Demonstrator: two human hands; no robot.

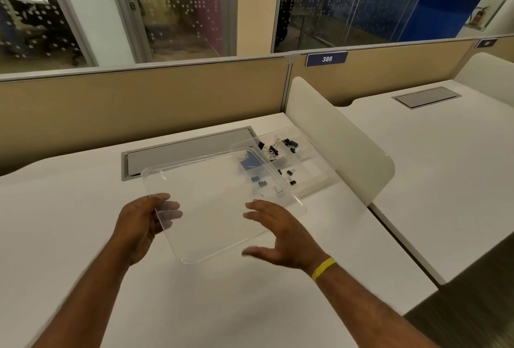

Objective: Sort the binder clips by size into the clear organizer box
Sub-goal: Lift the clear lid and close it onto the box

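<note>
A person's left hand grips the left edge of a clear lid, thumb on top and fingers showing through the plastic from beneath, holding it tilted above a white tabletop. The right hand, a yellow wristband at its wrist, is spread and relaxed at the lid's near right edge; blur leaves it unclear whether it touches the plastic. The clear organizer box lies on the tabletop at about 1 o'clock from the hands, beyond the fingertips, its near left part seen through the raised lid. The lid is a thin, glossy, transparent rectangle with rounded corners and a shallow rim; the box is of the same see-through plastic, split by low dividers into compartments. Binder clips lie inside: a heap of larger black ones with silver wire handles in a far compartment, blue ones visible through the lid at 8 o'clock of that heap, and a few small ones in the nearer compartments. At 11 o'clock from the hands a flat grey hatch sits in the tabletop, and a smooth cream divider panel stands just beside the box at 3 o'clock.
</note>
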